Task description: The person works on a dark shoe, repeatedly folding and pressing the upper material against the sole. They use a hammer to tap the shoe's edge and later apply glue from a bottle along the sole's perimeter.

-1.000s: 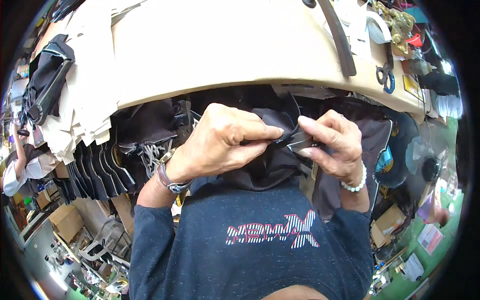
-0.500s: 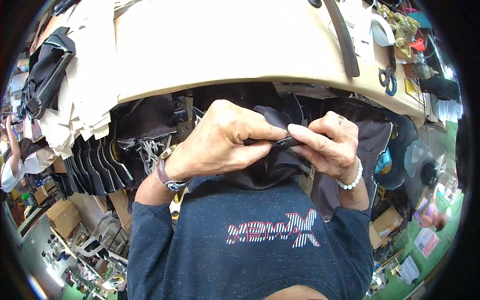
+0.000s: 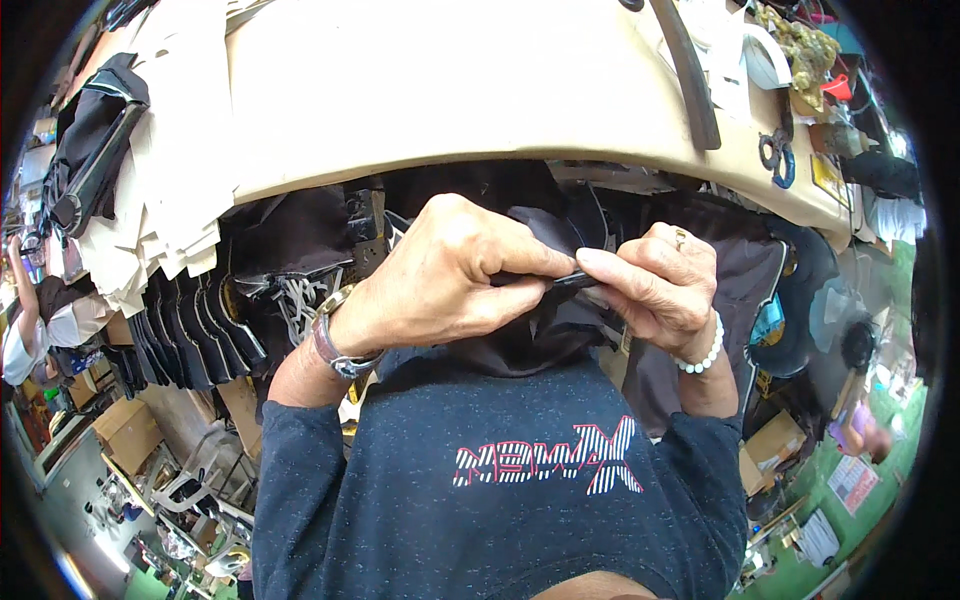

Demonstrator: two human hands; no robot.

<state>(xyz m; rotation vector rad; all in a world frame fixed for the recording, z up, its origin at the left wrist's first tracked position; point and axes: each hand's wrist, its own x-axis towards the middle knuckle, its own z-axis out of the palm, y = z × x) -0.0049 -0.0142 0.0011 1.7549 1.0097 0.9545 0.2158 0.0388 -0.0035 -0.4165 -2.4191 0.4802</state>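
Observation:
My left hand (image 3: 455, 275) and my right hand (image 3: 665, 285) meet in front of my chest, just below the table's near edge. Between thumb and fingers, each pinches the edge of a dark fabric piece (image 3: 530, 340). The fingertips almost touch, with a narrow black folded edge (image 3: 572, 282) showing between them. Below the hands the fabric drapes in loose folds against my shirt. A watch sits on my left wrist, a pale bead bracelet on my right. The fingers hide part of what they pinch.
Ahead spreads a cream table (image 3: 480, 90) with a curved near edge. Pale sheets (image 3: 180, 170) overhang its left side; blue-handled scissors (image 3: 783, 172) and a long dark strip (image 3: 688, 80) lie at right. Black edged pieces (image 3: 205, 335) hang at left. A person (image 3: 25, 320) is at far left.
Both hands keep their pinch on the dark fabric in nearly the same place. The black folded edge between the fingertips has turned slightly.

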